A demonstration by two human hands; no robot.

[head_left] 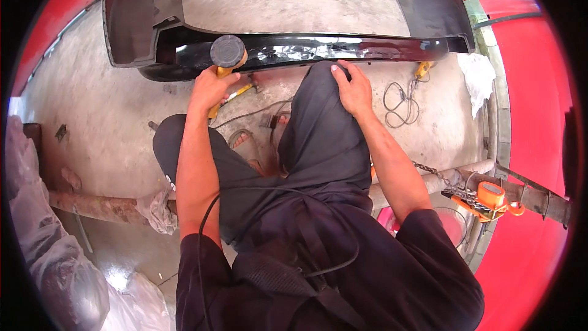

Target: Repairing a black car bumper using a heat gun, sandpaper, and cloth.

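Left hand [211,89] gripped a yellow-handled mallet [228,54], its black head against the black bumper [343,46] lying across the far floor [110,116]. Right hand [354,89] lay flat, fingers extended, on the raised knee [318,95], fingertips touching the bumper's near edge.

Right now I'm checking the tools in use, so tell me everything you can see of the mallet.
The mallet has a round, dark grey head that looks like rubber, its flat face turned up toward the camera, on a yellow-orange handle. The left hand grips the handle just below the head, hiding most of it. The head is over the glossy black bumper lying on the concrete floor; whether it touches the bumper cannot be told.
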